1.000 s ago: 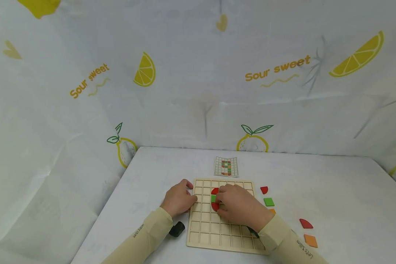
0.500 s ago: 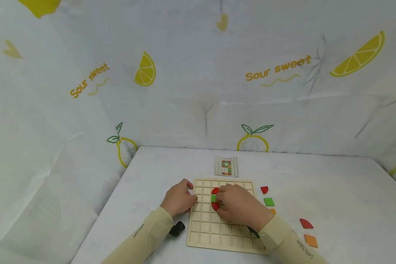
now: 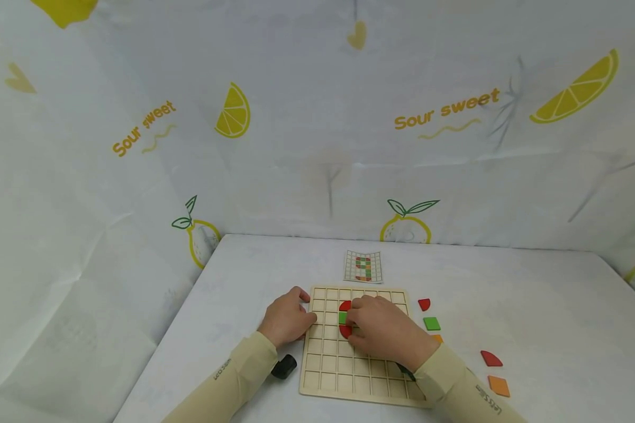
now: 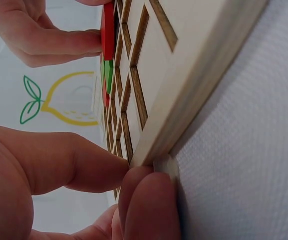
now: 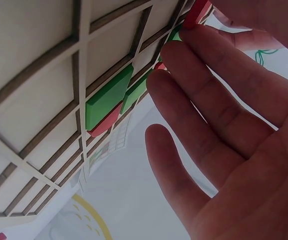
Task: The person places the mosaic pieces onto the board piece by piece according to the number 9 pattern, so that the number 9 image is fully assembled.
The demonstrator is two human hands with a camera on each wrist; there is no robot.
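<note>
Your left hand is pinching the left edge of the grid board with its fingers. Just left of the board's centre, your right hand is touching a red piece; whether it's gripping, I cannot tell.

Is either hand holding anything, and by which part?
The left hand pinches the wooden grid board by its left edge. The right hand touches a red quarter-circle tile; whether it grips it cannot be told.
</note>
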